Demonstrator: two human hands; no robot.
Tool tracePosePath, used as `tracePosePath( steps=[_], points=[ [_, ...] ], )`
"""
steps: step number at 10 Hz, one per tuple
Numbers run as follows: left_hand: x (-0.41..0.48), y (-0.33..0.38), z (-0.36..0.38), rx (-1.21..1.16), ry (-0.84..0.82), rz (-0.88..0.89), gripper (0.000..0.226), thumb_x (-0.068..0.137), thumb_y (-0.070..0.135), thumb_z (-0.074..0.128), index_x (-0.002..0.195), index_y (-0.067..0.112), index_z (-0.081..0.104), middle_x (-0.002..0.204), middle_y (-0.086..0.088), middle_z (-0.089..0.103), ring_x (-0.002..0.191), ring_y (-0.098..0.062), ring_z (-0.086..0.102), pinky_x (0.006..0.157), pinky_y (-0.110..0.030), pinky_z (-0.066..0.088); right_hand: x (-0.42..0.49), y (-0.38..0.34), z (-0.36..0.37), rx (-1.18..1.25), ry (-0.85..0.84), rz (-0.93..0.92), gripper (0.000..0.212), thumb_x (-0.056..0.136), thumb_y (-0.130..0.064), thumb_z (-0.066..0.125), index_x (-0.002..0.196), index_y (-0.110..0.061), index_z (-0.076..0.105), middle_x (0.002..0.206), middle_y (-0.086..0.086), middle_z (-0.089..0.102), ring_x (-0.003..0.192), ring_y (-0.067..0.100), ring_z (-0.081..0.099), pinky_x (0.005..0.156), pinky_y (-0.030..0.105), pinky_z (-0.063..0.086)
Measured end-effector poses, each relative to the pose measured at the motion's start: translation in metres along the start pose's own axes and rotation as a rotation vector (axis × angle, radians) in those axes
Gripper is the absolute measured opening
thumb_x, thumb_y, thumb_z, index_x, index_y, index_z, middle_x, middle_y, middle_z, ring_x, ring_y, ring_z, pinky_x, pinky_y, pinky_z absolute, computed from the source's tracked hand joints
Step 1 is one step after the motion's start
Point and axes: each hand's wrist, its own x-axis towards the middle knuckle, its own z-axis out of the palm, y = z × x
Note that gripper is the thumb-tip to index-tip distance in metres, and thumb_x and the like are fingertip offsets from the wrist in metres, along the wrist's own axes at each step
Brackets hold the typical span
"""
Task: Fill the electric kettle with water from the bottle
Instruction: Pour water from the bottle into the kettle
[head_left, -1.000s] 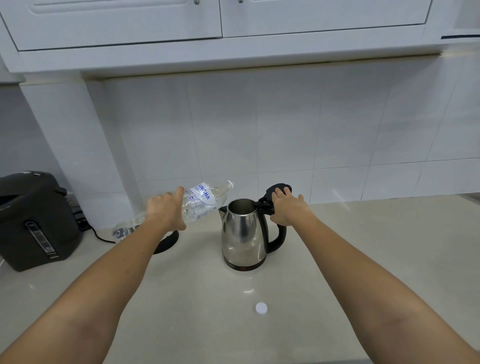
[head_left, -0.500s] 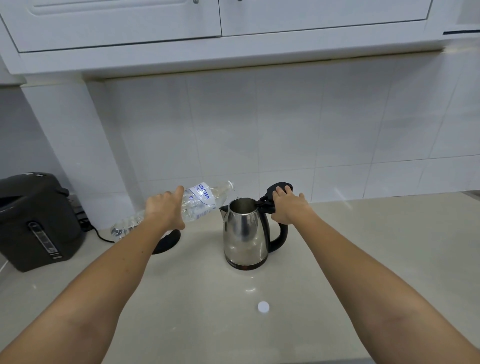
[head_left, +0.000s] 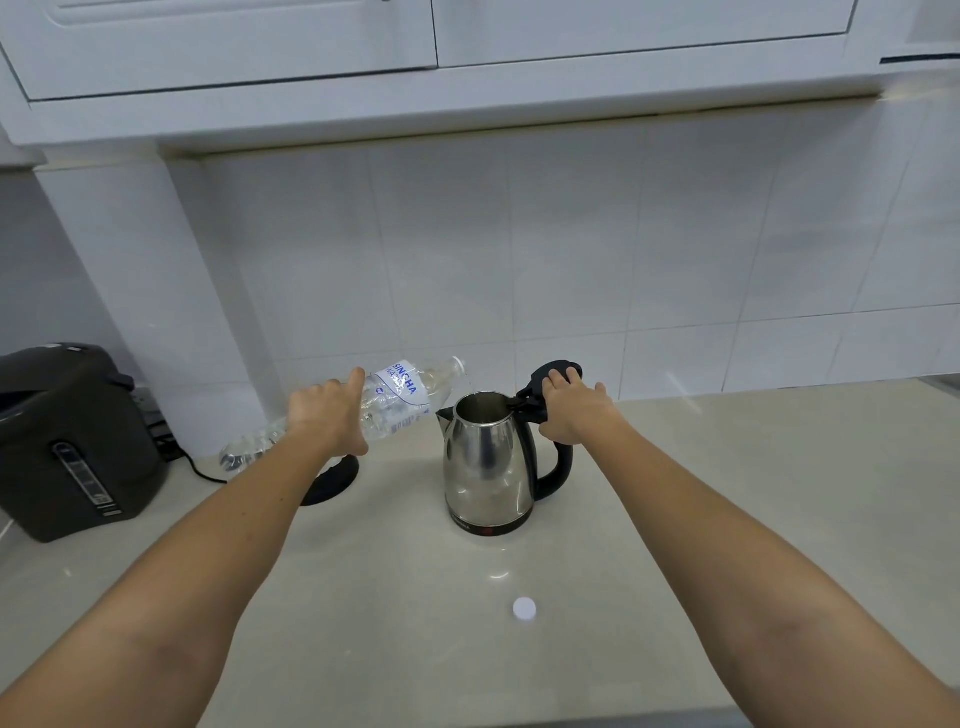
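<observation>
Bottle (head_left: 400, 397) label reads "SINCHA" in blue; smaller print illegible. Left hand (head_left: 327, 415) clamped round bottle's middle, bottle tipped, mouth just above open kettle (head_left: 488, 462), thin water stream falling in. Kettle mid-counter (head_left: 727, 493), right hand (head_left: 576, 410) closed on handle top, holding lid (head_left: 556, 370) up. White cap (head_left: 524, 608) nearer front edge.

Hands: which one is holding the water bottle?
The left hand holds the tilted bottle over the kettle. The right hand only holds the black lid open.
</observation>
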Motion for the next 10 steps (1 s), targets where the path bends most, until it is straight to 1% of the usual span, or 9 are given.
tracePosePath(
  steps=[4,5,6,7,8,10],
  points=[
    [-0.0025,-0.0005,-0.0042,0.006,-0.012,-0.001,0.069,0.068,0.036,0.074,0.122,0.018,0.034,0.089,0.001,0.052,0.078,-0.024,0.057,0.058,-0.027,0.038,-0.0004,-0.0009,-0.0008,-0.002,-0.005,0.003,0.073,0.092,-0.030,0.046,0.153,-0.009,0.012,0.163,0.003,0.005,0.150,0.026,0.000,0.115,0.053,0.019],
    [-0.0031,-0.0010,-0.0049,0.009,-0.013,-0.006,0.070,0.068,0.036,0.073,0.123,0.018,0.034,0.089,0.001,0.051,0.076,-0.024,0.053,0.057,-0.028,0.038,-0.0007,-0.0006,-0.0010,0.002,0.001,0.000,0.073,0.092,-0.030,0.047,0.153,-0.008,0.013,0.162,0.003,0.006,0.150,0.026,0.001,0.115,0.053,0.019],
    [-0.0023,-0.0011,-0.0050,0.006,-0.010,-0.006,0.070,0.068,0.036,0.074,0.123,0.018,0.034,0.090,0.001,0.052,0.077,-0.024,0.055,0.058,-0.028,0.038,-0.0010,-0.0005,-0.0008,0.003,0.003,-0.002,0.072,0.092,-0.030,0.047,0.153,-0.008,0.014,0.162,0.003,0.007,0.150,0.026,0.001,0.115,0.053,0.020],
    [-0.0006,-0.0012,-0.0052,0.007,-0.001,0.001,0.068,0.068,0.035,0.073,0.122,0.018,0.036,0.094,0.000,0.057,0.086,-0.025,0.063,0.059,-0.027,0.039,-0.0017,-0.0005,-0.0008,0.005,0.000,0.000,0.073,0.092,-0.030,0.047,0.153,-0.009,0.013,0.162,0.003,0.006,0.150,0.026,0.000,0.116,0.052,0.019],
    [0.0006,-0.0017,-0.0060,0.000,0.000,-0.002,0.069,0.068,0.035,0.073,0.123,0.018,0.035,0.100,-0.001,0.059,0.090,-0.025,0.064,0.060,-0.028,0.039,-0.0017,-0.0006,-0.0009,0.003,-0.001,-0.002,0.073,0.092,-0.029,0.047,0.153,-0.009,0.012,0.162,0.003,0.005,0.150,0.026,0.000,0.116,0.053,0.019],
    [0.0012,-0.0019,-0.0077,0.011,0.007,-0.003,0.070,0.067,0.036,0.073,0.123,0.018,0.035,0.100,-0.001,0.060,0.091,-0.025,0.064,0.060,-0.028,0.039,-0.0011,-0.0011,-0.0013,0.016,-0.002,0.001,0.074,0.092,-0.029,0.047,0.153,-0.008,0.010,0.162,0.003,0.006,0.150,0.026,0.001,0.115,0.052,0.019]
  ],
)
